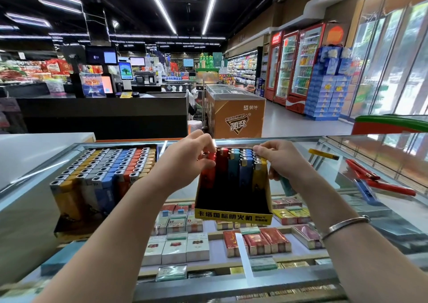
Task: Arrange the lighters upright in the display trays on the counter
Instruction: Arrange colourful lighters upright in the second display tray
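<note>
A black display tray with a yellow front label (234,217) stands on the glass counter in the middle. Upright lighters (234,170) in red, teal, blue and yellow fill its back rows. My left hand (187,161) pinches a red lighter (208,170) at the tray's left side. My right hand (281,156) grips a teal lighter (287,187) by the tray's right wall, its fingertips touching the lighter tops. A second tray (69,224) on the left is full of upright lighters (104,170).
Loose lighters lie on the glass to the right: a yellow one (323,154), red ones (375,177) and a blue one (366,191). Cigarette packs (231,240) show under the glass counter top (342,277). A white counter surface (39,149) is at the left.
</note>
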The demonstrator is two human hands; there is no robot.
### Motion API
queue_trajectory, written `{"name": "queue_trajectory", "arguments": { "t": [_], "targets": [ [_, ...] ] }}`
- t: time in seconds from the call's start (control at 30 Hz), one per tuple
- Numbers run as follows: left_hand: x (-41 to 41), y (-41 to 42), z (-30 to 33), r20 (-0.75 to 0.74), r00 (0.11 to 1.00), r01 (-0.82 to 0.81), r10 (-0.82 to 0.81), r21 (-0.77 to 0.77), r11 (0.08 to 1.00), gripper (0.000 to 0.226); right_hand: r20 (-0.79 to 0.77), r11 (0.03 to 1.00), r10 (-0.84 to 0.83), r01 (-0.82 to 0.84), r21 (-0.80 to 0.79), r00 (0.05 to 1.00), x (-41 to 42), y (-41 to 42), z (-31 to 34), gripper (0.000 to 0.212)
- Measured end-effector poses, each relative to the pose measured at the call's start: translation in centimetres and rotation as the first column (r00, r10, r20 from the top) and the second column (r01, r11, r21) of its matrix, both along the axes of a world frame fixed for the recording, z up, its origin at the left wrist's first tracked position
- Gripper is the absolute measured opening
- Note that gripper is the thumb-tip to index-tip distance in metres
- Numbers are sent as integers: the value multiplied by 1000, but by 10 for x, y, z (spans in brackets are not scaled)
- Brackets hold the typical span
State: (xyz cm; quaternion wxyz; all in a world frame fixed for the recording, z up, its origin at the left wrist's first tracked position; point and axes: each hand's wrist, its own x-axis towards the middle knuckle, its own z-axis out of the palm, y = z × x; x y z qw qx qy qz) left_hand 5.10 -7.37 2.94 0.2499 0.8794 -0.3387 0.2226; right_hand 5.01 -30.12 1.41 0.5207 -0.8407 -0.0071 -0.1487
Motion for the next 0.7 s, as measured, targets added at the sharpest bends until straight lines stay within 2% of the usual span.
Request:
{"name": "queue_trajectory", "arguments": {
  "t": [0.2,0.33,0.5,0.6,0.7],
  "targets": [
    [4,3,1,-84,996,-15,16,7,1000,19,-5,1000,1,-1,-7,1000,1,-1,-1,15],
    [1,2,4,-14,998,-58,60,93,994,23,-8,1000,0,0,-10,1000,2,-1,-1,16],
    [-1,0,3,72,997,-49,35,203,978,28,-17,1000,15,-15,14,1000,0,1,0,17],
    [2,0,0,97,993,-79,61,200,977,29,-20,999,24,-23,26,1000,0,2,0,18],
    [4,-1,-4,88,990,-121,110,125,985,22,-18,999,22,-21,31,1000,-1,2,0,18]
  ]
}}
